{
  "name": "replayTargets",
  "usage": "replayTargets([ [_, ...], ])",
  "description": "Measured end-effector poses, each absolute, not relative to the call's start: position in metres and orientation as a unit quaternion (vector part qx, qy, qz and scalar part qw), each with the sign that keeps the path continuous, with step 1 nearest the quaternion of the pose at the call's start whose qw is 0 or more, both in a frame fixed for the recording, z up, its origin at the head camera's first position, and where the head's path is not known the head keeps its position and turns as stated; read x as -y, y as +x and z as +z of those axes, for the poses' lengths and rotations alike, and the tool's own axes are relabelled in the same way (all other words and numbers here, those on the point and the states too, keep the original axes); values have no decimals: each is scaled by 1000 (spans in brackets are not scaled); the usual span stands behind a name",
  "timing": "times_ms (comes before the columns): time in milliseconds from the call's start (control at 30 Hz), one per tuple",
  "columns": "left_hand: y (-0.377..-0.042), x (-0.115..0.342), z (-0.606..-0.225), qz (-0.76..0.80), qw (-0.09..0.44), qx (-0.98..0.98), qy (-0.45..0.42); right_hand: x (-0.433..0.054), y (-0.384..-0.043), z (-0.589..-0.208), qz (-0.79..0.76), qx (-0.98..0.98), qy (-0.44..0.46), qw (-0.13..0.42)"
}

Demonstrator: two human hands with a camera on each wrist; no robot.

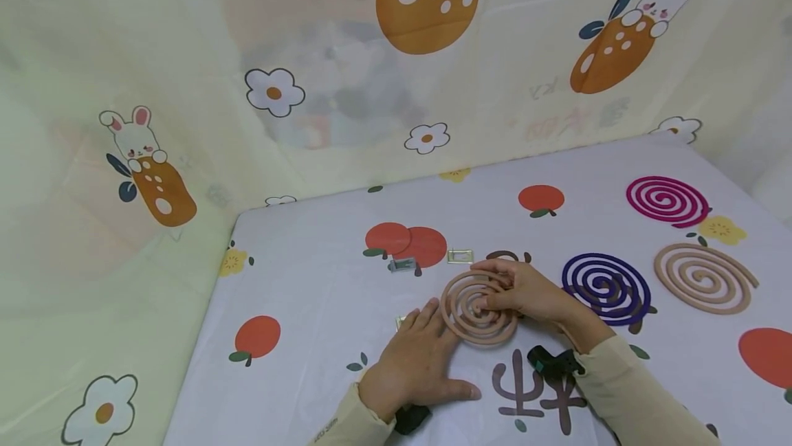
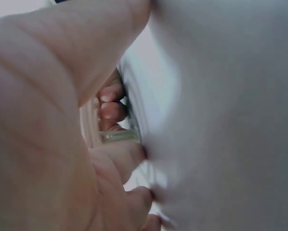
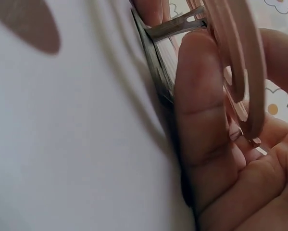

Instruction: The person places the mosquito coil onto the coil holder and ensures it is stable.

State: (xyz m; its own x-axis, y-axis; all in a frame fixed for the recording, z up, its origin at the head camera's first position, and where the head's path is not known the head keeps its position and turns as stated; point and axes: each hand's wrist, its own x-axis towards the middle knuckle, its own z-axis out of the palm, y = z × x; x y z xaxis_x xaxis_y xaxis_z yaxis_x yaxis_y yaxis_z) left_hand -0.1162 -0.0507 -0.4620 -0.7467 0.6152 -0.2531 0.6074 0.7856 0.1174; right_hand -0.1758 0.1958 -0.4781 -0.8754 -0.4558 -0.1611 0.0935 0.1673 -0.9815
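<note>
Gripping a tan coil (image 1: 475,310) on its right side — the right hand (image 1: 535,293).

Between the person's hands, the held coil (image 1: 460,326) tilts over a propped stand (image 3: 175,28) on the table (image 1: 309,308), left hand (image 1: 417,357) to its left, right hand (image 1: 535,291) to its right. Over on the right I see three more: a near coil (image 1: 605,288) just past the right hand, an outer coil (image 1: 702,277) beyond it, a rear coil (image 1: 665,201) behind both. Two loose stands (image 1: 403,264) lie behind the hands.
</note>
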Motion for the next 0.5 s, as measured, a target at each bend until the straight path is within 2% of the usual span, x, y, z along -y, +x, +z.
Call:
replayTargets([
  [233,-118,54,-452,56,148,-939,304,-196,-176,-474,-606,-759,-118,205],
  [500,-126,60,-438,76,112,-942,308,-202,-173,-468,-588,-774,-116,204],
])
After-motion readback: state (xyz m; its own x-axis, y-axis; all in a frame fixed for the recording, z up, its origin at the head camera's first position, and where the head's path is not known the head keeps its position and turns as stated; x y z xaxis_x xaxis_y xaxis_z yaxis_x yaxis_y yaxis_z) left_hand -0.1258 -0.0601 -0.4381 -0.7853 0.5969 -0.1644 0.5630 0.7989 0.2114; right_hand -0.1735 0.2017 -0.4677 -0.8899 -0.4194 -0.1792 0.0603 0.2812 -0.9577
